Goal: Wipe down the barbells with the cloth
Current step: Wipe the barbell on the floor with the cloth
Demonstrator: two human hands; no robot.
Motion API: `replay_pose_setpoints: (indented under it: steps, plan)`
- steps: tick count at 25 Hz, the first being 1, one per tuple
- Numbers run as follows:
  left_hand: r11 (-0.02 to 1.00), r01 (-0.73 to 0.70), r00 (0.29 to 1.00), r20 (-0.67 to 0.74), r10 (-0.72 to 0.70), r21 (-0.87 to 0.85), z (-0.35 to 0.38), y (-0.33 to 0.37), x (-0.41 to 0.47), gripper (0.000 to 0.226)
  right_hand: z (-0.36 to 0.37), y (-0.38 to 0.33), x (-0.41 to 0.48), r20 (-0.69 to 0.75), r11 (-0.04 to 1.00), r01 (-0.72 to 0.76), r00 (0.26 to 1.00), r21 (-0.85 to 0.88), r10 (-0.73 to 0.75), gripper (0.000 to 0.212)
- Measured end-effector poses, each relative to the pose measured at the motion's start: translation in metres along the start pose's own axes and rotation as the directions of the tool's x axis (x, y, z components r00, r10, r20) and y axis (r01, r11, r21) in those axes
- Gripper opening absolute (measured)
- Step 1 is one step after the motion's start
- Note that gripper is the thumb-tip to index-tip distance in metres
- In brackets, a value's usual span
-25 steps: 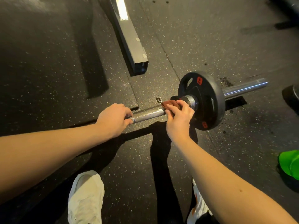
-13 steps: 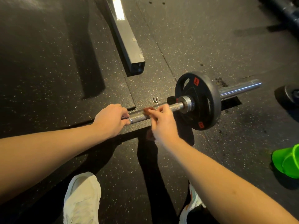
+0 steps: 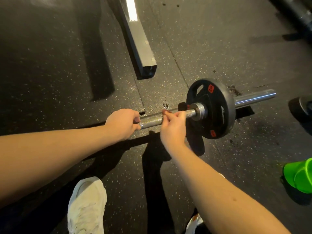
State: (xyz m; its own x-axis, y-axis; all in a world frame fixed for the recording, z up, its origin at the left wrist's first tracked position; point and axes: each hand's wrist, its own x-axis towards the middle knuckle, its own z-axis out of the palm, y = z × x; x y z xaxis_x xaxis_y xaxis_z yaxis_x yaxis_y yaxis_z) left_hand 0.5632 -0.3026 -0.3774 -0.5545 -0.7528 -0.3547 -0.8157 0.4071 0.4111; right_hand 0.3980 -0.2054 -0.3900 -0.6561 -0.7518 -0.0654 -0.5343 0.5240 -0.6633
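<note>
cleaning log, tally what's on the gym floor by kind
barbell: 1
weight plate: 1
cloth: 1
metal beam: 1
green object: 1
shoes: 2
dark gear cut off at the edges: 2
total: 9

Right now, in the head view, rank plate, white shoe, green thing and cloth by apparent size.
1. Plate and shoe: look alike; the shoe is nearer and cropped, so unranked.
2. Green thing, cut by the frame edge.
3. Cloth: only a scrap shows at the fingertips of the right hand.
</note>
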Motion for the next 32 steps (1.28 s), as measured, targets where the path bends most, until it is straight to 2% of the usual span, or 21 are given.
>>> replay_pose_setpoints:
  steps: [2, 3, 4, 5, 7, 8, 11, 12, 13, 14, 15, 16, 17, 19, 20, 21, 23, 25, 26, 30, 32]
  plan:
    - [1.000, 0.013, 1.000, 0.001, -0.013, -0.014, 0.000, -0.001, 0.000, 0.024, 0.011, -0.009, -0.027, 0.219, 0.967, 0.251, 0.947, -0.049, -0.235, 0.025]
    - [1.000, 0.011, 1.000, 0.001, -0.011, -0.026, -0.001, -0.003, 0.000, 0.024, 0.003, -0.003, -0.015, 0.221, 0.958, 0.279, 0.940, -0.058, -0.260, 0.024]
    - [0.999, 0.006, 1.000, -0.004, -0.006, -0.032, 0.000, -0.004, -0.001, 0.025, -0.008, 0.005, 0.006, 0.183, 0.970, 0.213, 0.964, -0.114, -0.190, 0.023]
    - [1.000, -0.003, 1.000, -0.016, 0.003, -0.029, 0.000, -0.005, -0.002, 0.025, -0.021, 0.012, 0.029, 0.108, 0.988, 0.057, 0.993, -0.143, -0.042, 0.023]
    - [1.000, -0.022, 0.999, -0.040, 0.022, -0.004, 0.001, -0.002, -0.001, 0.025, -0.025, 0.012, 0.037, -0.002, 0.980, -0.174, 0.985, -0.095, 0.175, 0.026]
    - [1.000, -0.024, 0.999, -0.044, 0.025, 0.005, 0.001, 0.000, 0.000, 0.025, -0.015, 0.006, 0.025, -0.009, 0.988, -0.140, 0.990, -0.057, 0.140, 0.026]
    - [1.000, -0.024, 0.999, -0.038, 0.024, 0.020, 0.001, -0.001, -0.004, 0.024, 0.001, -0.007, -0.018, 0.203, 0.983, 0.169, 0.967, -0.071, -0.152, 0.027]
    - [0.999, -0.034, 0.999, -0.035, 0.034, 0.012, 0.001, -0.003, -0.006, 0.024, -0.007, -0.001, -0.007, 0.208, 0.977, 0.186, 0.964, -0.100, -0.162, 0.026]
    - [0.999, -0.052, 0.998, -0.039, 0.052, 0.010, 0.002, -0.004, -0.006, 0.024, -0.017, 0.010, 0.016, 0.177, 0.984, 0.105, 0.981, -0.146, -0.079, 0.026]
    - [0.997, -0.072, 0.996, -0.051, 0.073, 0.024, 0.002, -0.004, -0.007, 0.024, -0.027, 0.016, 0.034, 0.103, 0.987, -0.047, 0.993, -0.153, 0.063, 0.026]
    - [0.995, -0.085, 0.994, -0.067, 0.089, 0.053, 0.002, -0.002, -0.007, 0.024, -0.029, 0.016, 0.040, 0.027, 0.978, -0.180, 0.983, -0.103, 0.184, 0.026]
    - [0.992, -0.092, 0.992, -0.078, 0.099, 0.086, 0.002, 0.001, -0.007, 0.024, -0.023, 0.011, 0.034, 0.000, 0.969, -0.243, 0.970, -0.035, 0.244, 0.025]
    - [0.988, -0.099, 0.991, -0.082, 0.109, 0.116, 0.002, 0.004, -0.007, 0.025, -0.011, 0.001, 0.018, 0.007, 0.982, -0.190, 0.982, -0.002, 0.190, 0.025]
    - [0.982, -0.107, 0.989, -0.088, 0.121, 0.153, 0.003, 0.007, -0.009, 0.024, 0.007, -0.015, -0.019, 0.163, 0.999, 0.040, 0.986, -0.023, -0.035, 0.027]
    - [0.982, -0.112, 0.988, -0.088, 0.126, 0.153, 0.002, 0.007, -0.010, 0.023, 0.003, -0.011, -0.018, 0.210, 0.992, 0.117, 0.972, -0.040, -0.106, 0.027]
    - [0.983, -0.117, 0.988, -0.084, 0.130, 0.142, 0.002, 0.005, -0.011, 0.022, -0.007, -0.003, -0.005, 0.213, 0.989, 0.126, 0.971, -0.074, -0.108, 0.027]
    - [0.982, -0.131, 0.987, -0.076, 0.142, 0.134, 0.002, 0.004, -0.011, 0.021, -0.027, 0.016, 0.031, 0.128, 0.992, -0.038, 0.990, -0.119, 0.053, 0.028]
    - [0.977, -0.148, 0.984, -0.078, 0.161, 0.156, 0.002, 0.006, -0.009, 0.022, -0.024, 0.015, 0.034, -0.011, 0.968, -0.247, 0.969, -0.036, 0.247, 0.029]
    - [0.977, -0.146, 0.984, -0.079, 0.160, 0.158, 0.003, 0.007, -0.010, 0.021, -0.011, 0.005, 0.021, -0.029, 0.966, -0.258, 0.966, 0.007, 0.258, 0.030]
    - [0.982, -0.141, 0.985, -0.087, 0.152, 0.124, 0.003, 0.002, -0.013, 0.022, 0.013, -0.019, -0.026, 0.181, 1.000, 0.030, 0.983, -0.004, -0.028, 0.030]
    - [0.982, -0.155, 0.983, -0.085, 0.164, 0.103, 0.002, 0.000, -0.014, 0.022, -0.011, 0.002, 0.000, 0.190, 0.992, 0.067, 0.981, -0.111, -0.045, 0.030]
